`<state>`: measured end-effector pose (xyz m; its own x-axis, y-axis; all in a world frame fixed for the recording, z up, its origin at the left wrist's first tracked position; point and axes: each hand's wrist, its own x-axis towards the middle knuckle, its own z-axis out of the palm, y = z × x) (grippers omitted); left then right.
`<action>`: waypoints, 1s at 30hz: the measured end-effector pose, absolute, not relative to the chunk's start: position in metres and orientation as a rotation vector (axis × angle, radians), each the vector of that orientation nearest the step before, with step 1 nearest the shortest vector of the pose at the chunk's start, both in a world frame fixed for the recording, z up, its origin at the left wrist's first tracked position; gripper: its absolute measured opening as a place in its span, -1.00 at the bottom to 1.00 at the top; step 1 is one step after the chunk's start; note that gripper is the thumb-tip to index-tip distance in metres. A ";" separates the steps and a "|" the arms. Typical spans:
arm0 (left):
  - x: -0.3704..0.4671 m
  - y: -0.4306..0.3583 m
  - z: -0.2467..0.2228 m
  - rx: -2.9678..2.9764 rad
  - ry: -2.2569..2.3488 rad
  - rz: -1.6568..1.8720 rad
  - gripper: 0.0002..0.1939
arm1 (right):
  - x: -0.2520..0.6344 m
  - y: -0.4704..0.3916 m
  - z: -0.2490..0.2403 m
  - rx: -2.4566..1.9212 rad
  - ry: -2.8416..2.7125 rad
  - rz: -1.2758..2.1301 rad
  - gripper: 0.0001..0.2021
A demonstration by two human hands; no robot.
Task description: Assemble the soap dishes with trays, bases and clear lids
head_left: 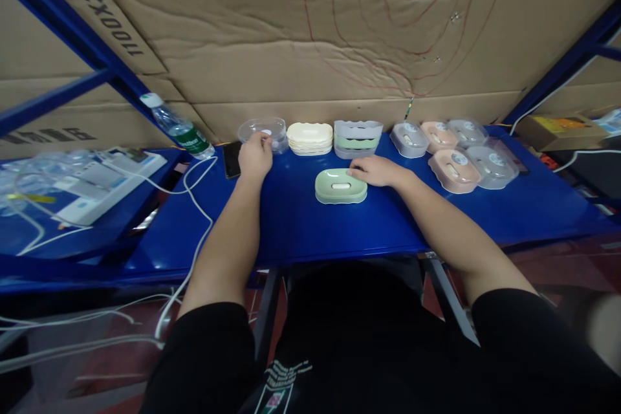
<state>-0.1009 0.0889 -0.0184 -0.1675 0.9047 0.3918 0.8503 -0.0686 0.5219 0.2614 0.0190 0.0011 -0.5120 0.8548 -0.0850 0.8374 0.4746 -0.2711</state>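
The green soap dish point(341, 186) sits just beside my right hand point(376, 171), its fingers loosely curled at the far right rim, with bare blue table point(301, 229) nearer me, while my left hand point(257, 154) curls over the clear lids point(277, 136).

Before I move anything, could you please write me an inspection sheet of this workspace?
Surface: blue tabletop, no spill seen.
Work items: light green dish in front; cream stack, grey and green stack and clear plastic pieces behind; five lidded containers, grey and pink, at right.
Clutter: bottle and dark, phone-like item at left.
Hands: left hand at the clear pieces; right hand at the green dish's edge; exact grip unclear.
Cables: white cable at left, hanging over the front edge.
Surroundings: cardboard with red lines behind, blue frame at the sides.
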 end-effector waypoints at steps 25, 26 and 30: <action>0.012 -0.001 0.011 1.767 0.602 1.123 -0.38 | 0.255 0.004 0.009 -1.139 -2.199 -0.151 0.18; 0.013 -0.003 0.011 1.740 0.572 1.073 -0.38 | 0.256 0.004 0.010 -1.140 -2.199 -0.153 0.19; 0.004 0.003 0.010 1.725 0.557 0.927 -0.36 | 0.257 0.003 0.013 -1.095 -2.229 -0.083 0.16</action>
